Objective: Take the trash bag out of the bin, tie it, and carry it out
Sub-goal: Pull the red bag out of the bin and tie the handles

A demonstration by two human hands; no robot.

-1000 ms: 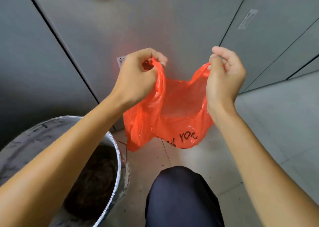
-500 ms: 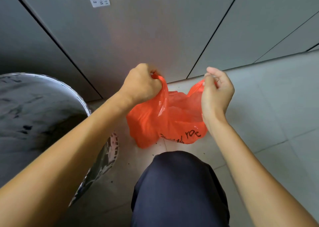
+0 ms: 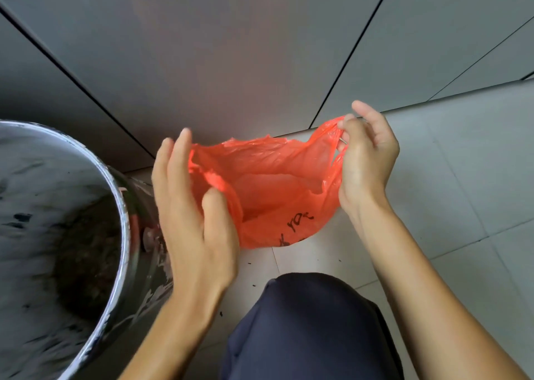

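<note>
- The bin, a paint-smeared metal drum, stood at the left edge with dark rubbish in its bottom; it filled more of the view than half a second before, when only its rim and wall showed.
- The left hand was spread, fingers straight and thumb apart, its palm against the left side of the bag's mouth. Half a second earlier it had been a closed fist bunching that edge.
- The orange trash bag hung out of the bin, just to its right, above the floor tiles and near the grey wall panels. Its mouth gaped wide between the hands, wider than before. Black lettering showed on its near side.
- The right hand pinched the bag's right handle between thumb and fingers, as earlier, now further right.
- A dark-trousered knee sat nearest, below the bag.
</note>
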